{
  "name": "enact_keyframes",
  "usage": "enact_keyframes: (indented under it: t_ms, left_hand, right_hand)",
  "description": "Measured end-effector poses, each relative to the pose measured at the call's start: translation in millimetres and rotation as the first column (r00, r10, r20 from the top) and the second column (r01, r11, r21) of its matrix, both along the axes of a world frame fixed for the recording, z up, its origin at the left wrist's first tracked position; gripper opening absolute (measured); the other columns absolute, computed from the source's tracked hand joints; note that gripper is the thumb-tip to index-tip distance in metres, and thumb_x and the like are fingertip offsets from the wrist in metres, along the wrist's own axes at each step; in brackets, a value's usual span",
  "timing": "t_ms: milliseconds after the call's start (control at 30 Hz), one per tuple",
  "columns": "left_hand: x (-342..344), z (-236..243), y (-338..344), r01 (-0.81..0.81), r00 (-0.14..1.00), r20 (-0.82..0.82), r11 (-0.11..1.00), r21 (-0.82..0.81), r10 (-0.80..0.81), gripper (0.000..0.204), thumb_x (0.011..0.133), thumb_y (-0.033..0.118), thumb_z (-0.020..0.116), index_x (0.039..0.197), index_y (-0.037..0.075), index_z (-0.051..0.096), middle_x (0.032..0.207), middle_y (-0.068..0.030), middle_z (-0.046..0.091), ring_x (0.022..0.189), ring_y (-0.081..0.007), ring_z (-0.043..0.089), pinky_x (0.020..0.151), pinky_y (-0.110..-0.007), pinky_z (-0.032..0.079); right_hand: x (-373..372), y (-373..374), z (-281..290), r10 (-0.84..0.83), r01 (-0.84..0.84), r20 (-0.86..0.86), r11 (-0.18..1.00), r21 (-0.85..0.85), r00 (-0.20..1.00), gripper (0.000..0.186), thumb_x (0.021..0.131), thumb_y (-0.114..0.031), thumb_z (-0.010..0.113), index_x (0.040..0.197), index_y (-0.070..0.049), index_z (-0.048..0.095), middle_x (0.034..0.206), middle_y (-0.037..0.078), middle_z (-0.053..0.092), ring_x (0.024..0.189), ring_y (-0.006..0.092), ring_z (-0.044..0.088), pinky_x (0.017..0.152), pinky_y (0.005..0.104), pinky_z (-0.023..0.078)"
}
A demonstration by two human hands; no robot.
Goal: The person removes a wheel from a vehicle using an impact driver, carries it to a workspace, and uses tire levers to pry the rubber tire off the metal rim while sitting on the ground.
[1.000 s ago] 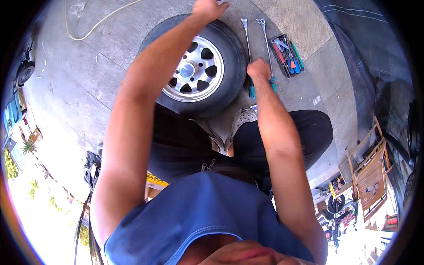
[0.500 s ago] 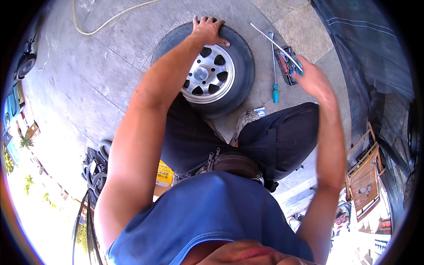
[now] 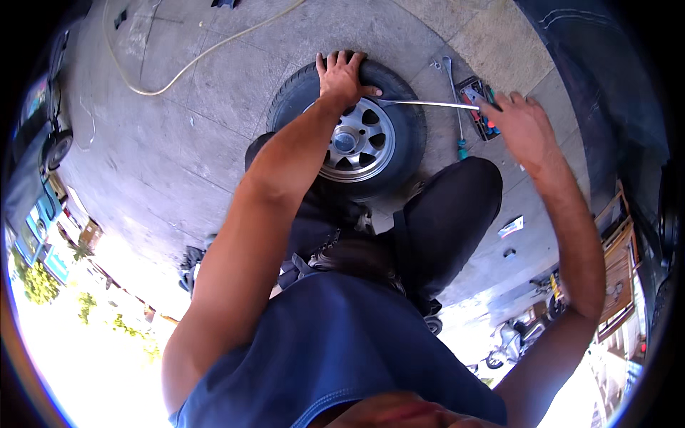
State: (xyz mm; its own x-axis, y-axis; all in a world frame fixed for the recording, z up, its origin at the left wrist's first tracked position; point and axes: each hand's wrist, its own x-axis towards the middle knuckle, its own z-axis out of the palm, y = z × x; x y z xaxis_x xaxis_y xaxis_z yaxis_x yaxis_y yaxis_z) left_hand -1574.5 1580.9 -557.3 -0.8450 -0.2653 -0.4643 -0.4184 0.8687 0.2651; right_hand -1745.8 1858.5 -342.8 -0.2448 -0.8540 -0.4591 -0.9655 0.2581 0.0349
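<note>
A black tyre (image 3: 412, 146) on a silver alloy wheel (image 3: 347, 140) lies on its side in front of me. My left hand (image 3: 344, 80) rests on the far part of the tyre, fingers spread, its thumb beside the rim. Out to the right, my right hand (image 3: 524, 128) grips the outer end of a tyre lever (image 3: 432, 104). The thin metal lever runs across the sidewall, its tip at the rim's edge next to my left thumb. My palm hides the lever's handle end.
Right of the tyre lie a second long tool with a teal handle (image 3: 462, 150) and a black tray (image 3: 467, 89) of hand tools. A pale hose (image 3: 187, 75) curves over the floor at far left. Dark fabric (image 3: 592, 64) hangs at the far right. A small packet (image 3: 511, 227) lies beside my right knee.
The tyre lever has swung left and down, from beside the tyre onto the rim's edge. My right hand has moved with it, while my left hand stays on the tyre.
</note>
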Motion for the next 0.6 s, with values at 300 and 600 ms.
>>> enact_keyframes:
  t_ms: [300, 600]
  left_hand:
    - [-8.5, 8.4, -7.5, -0.025, 0.998, 0.067, 0.994, 0.108, 0.018, 0.099, 0.066, 0.063, 0.083, 0.148, 0.021, 0.046, 0.15, -0.0114, 0.045, 0.147, -0.0329, 0.031, 0.122, -0.062, 0.007]
    - [-11.5, 0.8, -9.5, 0.001, 0.999, 0.035, 0.972, 0.236, -0.009, 0.101, 0.067, 0.058, 0.085, 0.15, 0.021, 0.041, 0.149, -0.0121, 0.043, 0.147, -0.0354, 0.028, 0.121, -0.065, 0.006]
  right_hand:
    - [-67.9, -51.5, -26.6, -0.116, 0.128, 0.128, 0.987, -0.092, 0.985, 0.035, 0.084, -0.008, 0.071, 0.119, -0.009, 0.068, 0.104, 0.01, 0.068, 0.107, 0.0261, 0.064, 0.093, 0.0402, 0.051]
    - [-147.2, -30.2, -135.7, -0.089, 0.795, 0.862, 0.348, 0.496, -0.499, 0.021, 0.092, -0.007, 0.065, 0.112, -0.005, 0.067, 0.099, 0.007, 0.067, 0.1, 0.0215, 0.062, 0.099, 0.0369, 0.047]
